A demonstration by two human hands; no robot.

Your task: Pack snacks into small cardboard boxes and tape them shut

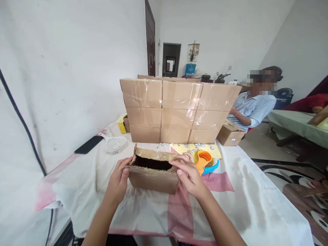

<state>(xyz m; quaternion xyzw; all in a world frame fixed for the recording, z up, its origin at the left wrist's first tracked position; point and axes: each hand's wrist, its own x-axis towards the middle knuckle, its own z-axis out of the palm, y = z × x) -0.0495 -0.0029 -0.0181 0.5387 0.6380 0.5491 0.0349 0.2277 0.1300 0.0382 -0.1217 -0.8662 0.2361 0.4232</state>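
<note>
1. The open box (153, 175) is set on the bench (256, 205), long axis left-right, opening upward.
2. It is gripped at both ends: left hand (118, 180) and right hand (189, 174), fingers pressed against cardboard.
3. Stacked boxes (176, 111) are close behind; a tape dispenser (205, 161) lies just right.

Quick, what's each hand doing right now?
Left hand: closed on the left end of the open cardboard box.
Right hand: grips the box's right end.

- No writing, brand, number or sign can be read anywhere in the view.
- The stacked cardboard boxes (179, 112) show only plain taped faces.
- The yellow sheet (196, 149) carries small marks too tiny to make out.
- The wall picture (193, 52) is too blurred to read.
</note>
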